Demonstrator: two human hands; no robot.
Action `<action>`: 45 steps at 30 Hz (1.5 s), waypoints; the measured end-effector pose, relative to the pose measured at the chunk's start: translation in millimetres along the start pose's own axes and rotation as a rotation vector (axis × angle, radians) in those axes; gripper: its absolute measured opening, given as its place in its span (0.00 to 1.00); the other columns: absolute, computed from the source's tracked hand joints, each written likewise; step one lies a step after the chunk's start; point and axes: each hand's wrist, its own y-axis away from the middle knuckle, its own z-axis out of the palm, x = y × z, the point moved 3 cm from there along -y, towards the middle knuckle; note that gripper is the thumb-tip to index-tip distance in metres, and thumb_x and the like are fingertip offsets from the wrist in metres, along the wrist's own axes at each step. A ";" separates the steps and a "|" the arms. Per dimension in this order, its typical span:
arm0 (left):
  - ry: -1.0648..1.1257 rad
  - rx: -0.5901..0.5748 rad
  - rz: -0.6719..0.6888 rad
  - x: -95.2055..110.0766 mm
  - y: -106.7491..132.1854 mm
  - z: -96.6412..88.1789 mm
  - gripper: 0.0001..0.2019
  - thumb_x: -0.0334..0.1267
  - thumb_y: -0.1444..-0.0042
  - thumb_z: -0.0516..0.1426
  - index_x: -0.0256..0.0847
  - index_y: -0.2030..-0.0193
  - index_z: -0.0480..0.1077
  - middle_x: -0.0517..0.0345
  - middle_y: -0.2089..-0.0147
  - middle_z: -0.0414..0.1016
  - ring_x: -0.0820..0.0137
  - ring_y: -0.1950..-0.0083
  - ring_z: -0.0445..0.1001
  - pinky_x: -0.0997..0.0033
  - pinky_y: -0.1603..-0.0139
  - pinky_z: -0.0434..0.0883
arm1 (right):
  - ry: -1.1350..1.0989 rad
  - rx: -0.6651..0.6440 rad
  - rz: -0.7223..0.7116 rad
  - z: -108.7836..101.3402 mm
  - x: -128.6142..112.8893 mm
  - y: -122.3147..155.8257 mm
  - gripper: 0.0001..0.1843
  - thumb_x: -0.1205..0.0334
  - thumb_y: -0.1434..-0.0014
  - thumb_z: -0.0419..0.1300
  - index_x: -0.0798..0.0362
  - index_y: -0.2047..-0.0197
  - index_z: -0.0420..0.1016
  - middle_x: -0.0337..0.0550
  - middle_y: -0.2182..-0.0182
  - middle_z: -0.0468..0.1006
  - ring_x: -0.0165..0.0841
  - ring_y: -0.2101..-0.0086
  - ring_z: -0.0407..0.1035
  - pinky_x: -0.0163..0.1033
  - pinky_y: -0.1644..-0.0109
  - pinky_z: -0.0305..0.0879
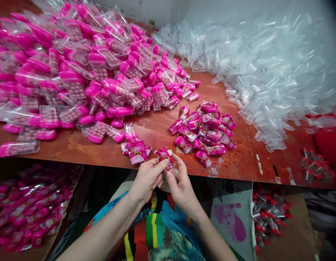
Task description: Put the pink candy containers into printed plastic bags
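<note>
My left hand (146, 178) and my right hand (184, 186) meet at the table's front edge, both closed on one small candy container (164, 155). A printed pink wrapper covers its upper part, and pale pink candy balls show below. My left thumb presses on the wrapper, while my right fingers and thumb hold the other side. Just left of it lies a small stack of flat printed pink sleeves (137, 150). Beyond my right hand sits a heap of containers in printed pink wrappers (208, 130).
A large pile of pink-capped clear containers (99, 83) with candy balls covers the left of the red-brown table (154, 128). Clear plastic pieces (265, 72) are heaped at right. Below stand boxes of pink packs (29, 206) and red-capped pieces (271, 214). Small red-capped containers (314, 166) lie far right.
</note>
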 end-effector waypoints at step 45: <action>0.122 -0.019 0.018 -1.0 8.4 2.2 0.13 0.43 0.42 0.60 0.39 0.72 0.65 0.70 0.90 0.57 0.80 0.85 0.58 0.79 0.76 0.61 | -0.430 -0.127 0.194 -6.0 5.5 -8.4 0.27 0.54 0.36 0.56 0.45 0.37 0.52 0.28 0.79 0.63 0.20 0.86 0.46 0.25 0.85 0.42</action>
